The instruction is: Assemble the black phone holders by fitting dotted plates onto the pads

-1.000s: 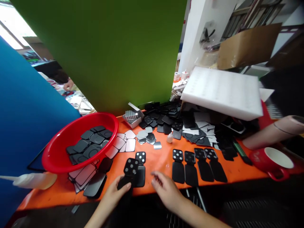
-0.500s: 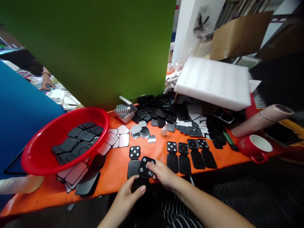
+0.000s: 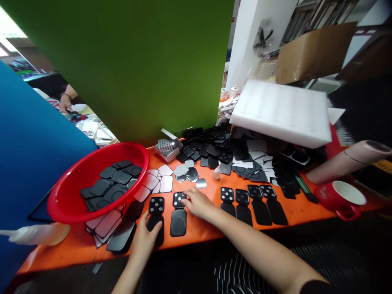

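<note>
My left hand (image 3: 143, 239) grips the sides of a black two-panel folding pad (image 3: 156, 206) at the table's front edge. Its upper square carries several silver dots; my fingers partly cover the plain lower panel. Just right of it lies a second black folding pad (image 3: 178, 223), flat on the table. The curled fingers of my right hand (image 3: 197, 202) close on the right edge of its dotted square. Further right, several similar folding pads (image 3: 261, 212) lie in a row, dotted squares at the far end.
A red basin (image 3: 65, 214) holds black pads on the left. Pinkish cards (image 3: 167, 183), silver plates (image 3: 186, 171), a small dropper bottle (image 3: 217, 173) and a box of silver discs (image 3: 167, 147) lie behind. A red mug (image 3: 329, 195) and pink flask (image 3: 349, 161) stand right. Another person's hand (image 3: 65, 103) shows far left.
The pad held by both hands has moved left and down onto the table, with my left hand still on it. My right hand has shifted to the neighbouring pad's dotted square.
</note>
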Action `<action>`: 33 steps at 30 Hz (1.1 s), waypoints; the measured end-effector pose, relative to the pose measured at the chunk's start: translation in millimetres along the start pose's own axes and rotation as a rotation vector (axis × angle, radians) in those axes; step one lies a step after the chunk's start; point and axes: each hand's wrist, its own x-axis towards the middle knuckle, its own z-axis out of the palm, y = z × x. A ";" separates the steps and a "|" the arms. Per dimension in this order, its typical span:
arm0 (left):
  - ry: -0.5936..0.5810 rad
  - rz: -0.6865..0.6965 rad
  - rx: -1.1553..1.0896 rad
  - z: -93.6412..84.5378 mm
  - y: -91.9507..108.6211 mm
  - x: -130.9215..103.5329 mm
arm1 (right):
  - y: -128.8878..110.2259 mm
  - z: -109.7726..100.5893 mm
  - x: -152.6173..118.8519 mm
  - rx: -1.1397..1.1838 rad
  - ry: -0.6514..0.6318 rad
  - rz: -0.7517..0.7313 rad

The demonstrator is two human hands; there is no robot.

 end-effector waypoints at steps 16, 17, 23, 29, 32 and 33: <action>-0.106 0.335 0.100 35.3 16.9 -42.2 | 13.0 -2.7 9.2 0.342 -0.199 0.029; -0.169 0.255 -0.052 36.4 19.7 -43.9 | 11.9 -5.4 2.5 0.418 -0.177 0.023; -0.357 -0.074 -0.395 48.7 31.4 -46.1 | 1.1 -15.6 -30.4 0.384 0.103 -0.029; -0.387 -0.069 -0.533 48.3 44.5 -53.7 | 2.6 -17.4 -34.1 0.533 0.136 0.018; -0.410 -0.034 -0.544 44.6 47.7 -60.1 | 6.3 -18.2 -31.9 0.799 0.000 0.121; -0.424 -0.022 -0.540 43.3 48.0 -61.6 | 7.2 -18.1 -31.6 0.879 -0.036 0.151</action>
